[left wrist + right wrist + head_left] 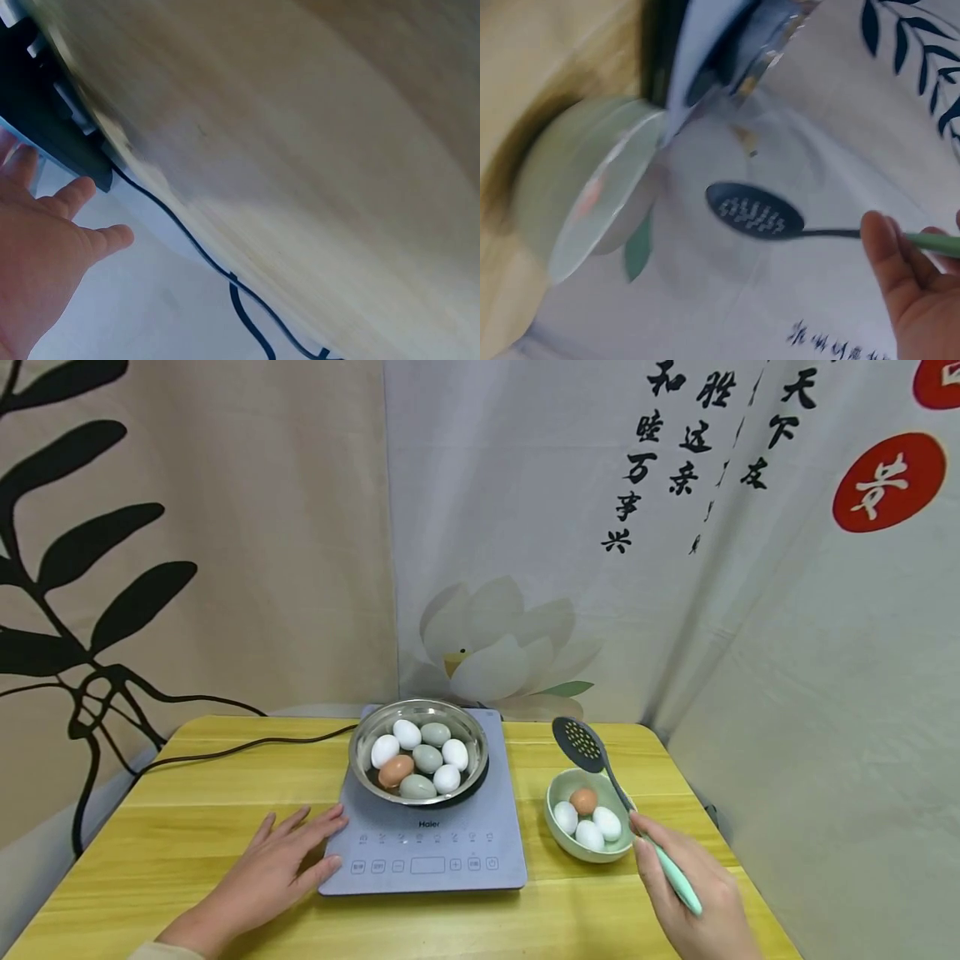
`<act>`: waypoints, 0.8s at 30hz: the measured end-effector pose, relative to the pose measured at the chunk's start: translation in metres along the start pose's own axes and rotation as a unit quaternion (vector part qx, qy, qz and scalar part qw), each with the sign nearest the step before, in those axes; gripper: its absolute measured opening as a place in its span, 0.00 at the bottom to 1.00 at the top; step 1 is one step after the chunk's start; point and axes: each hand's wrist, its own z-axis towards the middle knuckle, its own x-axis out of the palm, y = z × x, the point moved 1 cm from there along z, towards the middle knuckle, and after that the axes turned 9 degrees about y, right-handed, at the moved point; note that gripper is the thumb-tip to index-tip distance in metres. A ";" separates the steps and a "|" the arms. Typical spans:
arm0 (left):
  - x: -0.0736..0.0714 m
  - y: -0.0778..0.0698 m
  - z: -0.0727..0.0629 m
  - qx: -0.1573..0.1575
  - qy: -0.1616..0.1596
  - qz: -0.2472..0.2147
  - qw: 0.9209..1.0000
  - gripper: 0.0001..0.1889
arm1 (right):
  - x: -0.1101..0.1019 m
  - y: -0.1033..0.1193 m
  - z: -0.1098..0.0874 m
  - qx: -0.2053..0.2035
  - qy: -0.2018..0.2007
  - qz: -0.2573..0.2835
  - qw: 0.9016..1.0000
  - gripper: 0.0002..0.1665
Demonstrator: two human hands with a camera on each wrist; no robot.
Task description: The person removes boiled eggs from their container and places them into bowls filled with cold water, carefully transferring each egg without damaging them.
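Note:
My right hand (693,889) grips the mint-green handle of a slotted spoon (581,745), whose dark perforated head is bare and raised above a pale green bowl (555,827). Inside that bowl lie a brown egg (583,802) and several white eggs (589,835). In the right wrist view the spoon head (754,211) stands apart from the bowl's rim. My left hand (273,868) has its fingers spread at the left edge of a grey-blue induction cooker (427,852). On the cooker sits a steel pan (360,760) with white, greenish and brown eggs (427,758).
The wooden table (225,802) carries everything. A black cord (255,743) runs left from behind the cooker to the table's edge. Printed curtains (525,485) hang close behind the table and along its right side.

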 end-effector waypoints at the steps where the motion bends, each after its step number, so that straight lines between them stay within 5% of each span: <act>1: 0.000 0.000 0.000 -0.002 0.001 -0.001 1.000 0.29 | 0.004 0.001 0.007 -0.024 0.000 0.026 0.999 0.15; 7: 0.001 0.000 0.000 -0.010 0.007 0.006 1.000 0.30 | 0.041 0.014 0.048 -0.158 0.043 0.157 0.974 0.18; 13: 0.002 -0.005 0.004 -0.006 0.012 0.011 1.000 0.30 | 0.070 0.019 0.063 -0.206 0.103 0.148 0.962 0.20; 19: 0.001 -0.005 0.002 -0.002 0.004 0.007 1.000 0.29 | 0.076 0.021 0.067 -0.255 0.138 0.139 0.947 0.19; 24: 0.001 0.001 -0.001 -0.009 0.000 0.008 1.000 0.30 | 0.076 0.026 0.072 -0.245 0.190 0.109 0.944 0.20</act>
